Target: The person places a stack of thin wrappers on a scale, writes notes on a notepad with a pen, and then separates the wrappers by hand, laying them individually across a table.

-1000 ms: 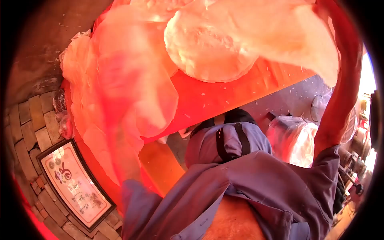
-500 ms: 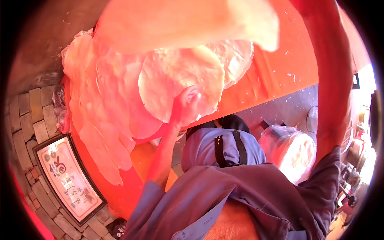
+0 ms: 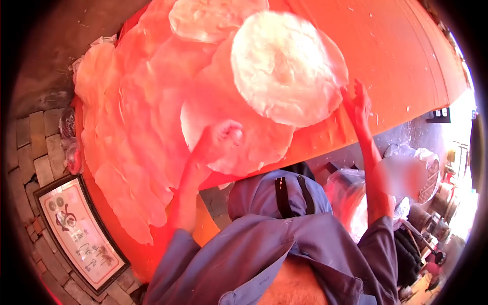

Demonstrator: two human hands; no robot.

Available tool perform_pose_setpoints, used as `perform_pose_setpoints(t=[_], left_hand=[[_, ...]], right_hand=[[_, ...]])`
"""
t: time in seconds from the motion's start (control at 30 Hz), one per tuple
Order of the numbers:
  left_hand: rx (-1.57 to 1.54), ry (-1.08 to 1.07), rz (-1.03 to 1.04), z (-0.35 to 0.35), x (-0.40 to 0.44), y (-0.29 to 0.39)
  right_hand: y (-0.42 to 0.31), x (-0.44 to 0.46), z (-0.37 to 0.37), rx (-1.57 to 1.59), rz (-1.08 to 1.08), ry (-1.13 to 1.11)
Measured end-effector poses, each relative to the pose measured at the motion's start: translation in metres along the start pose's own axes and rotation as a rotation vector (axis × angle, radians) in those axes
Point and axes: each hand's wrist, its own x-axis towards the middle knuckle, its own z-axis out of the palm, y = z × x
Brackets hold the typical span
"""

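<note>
A bright, thin round sheet [image 3: 284,68] lies at the upper middle, overlapping other pale sheets. Just off its right edge is my right hand [image 3: 359,104], open with fingers apart and holding nothing visible. My left hand [image 3: 223,136] is closed, fingers curled, over a lower round sheet [image 3: 249,152]; whatever it may hold is hidden. Another rounded sheet [image 3: 213,19] shows at the top. Many overlapping thin sheets [image 3: 132,117] spread across the left side.
An orange-red cloth [image 3: 391,66] covers the table, dotted with small pale flakes. A framed panel with writing [image 3: 84,234] is at the lower left, over brickwork. Clear plastic wrapping [image 3: 351,195] and a fan-like grille [image 3: 429,178] stand beyond the table's near edge at the right.
The sheet that was blurred in the air now lies flat over the others. My right hand has come down and back from the top, open. My left hand stays low, curled.
</note>
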Motion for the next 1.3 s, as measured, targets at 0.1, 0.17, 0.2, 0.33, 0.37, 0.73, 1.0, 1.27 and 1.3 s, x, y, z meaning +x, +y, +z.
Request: perform_pose_setpoints(t=[0.1, 0.17, 0.2, 0.33, 0.37, 0.73, 1.0, 1.27, 1.3], left_hand=[[-0.062, 0.166, 0.08, -0.05, 0.056, -0.003], [-0.116, 0.332, 0.051, -0.076, 0.09, 0.014], [-0.144, 0.412, 0.109, -0.092, 0.117, 0.009], [-0.425, 0.616, 0.173, -0.138, 0.196, 0.014], [-0.521, 0.636, 0.133, -0.144, 0.212, 0.019], [-0.753, 0.499, -0.088, -0.17, 0.302, 0.042], [-0.647, 0.437, 0.469, -0.207, 0.322, 0.111], [-0.603, 0.142, 0.911, -0.241, 0.291, 0.268], [-0.589, 0.122, 0.937, -0.244, 0.287, 0.29]], right_hand=[[-0.019, -0.033, 0.004, -0.032, -0.235, -0.049], [-0.039, -0.049, 0.002, -0.088, -0.227, -0.179], [-0.057, -0.06, -0.002, -0.187, -0.218, -0.181], [-0.104, -0.074, -0.02, -0.187, -0.23, -0.207], [-0.12, -0.074, -0.023, -0.177, -0.246, -0.27], [-0.152, -0.074, 0.018, -0.051, -0.459, -0.313], [-0.177, -0.09, -0.017, 0.078, -0.288, -0.547], [-0.002, -0.06, 0.006, -0.401, 0.016, -0.178], [-0.003, -0.061, 0.012, -0.416, -0.009, -0.151]])
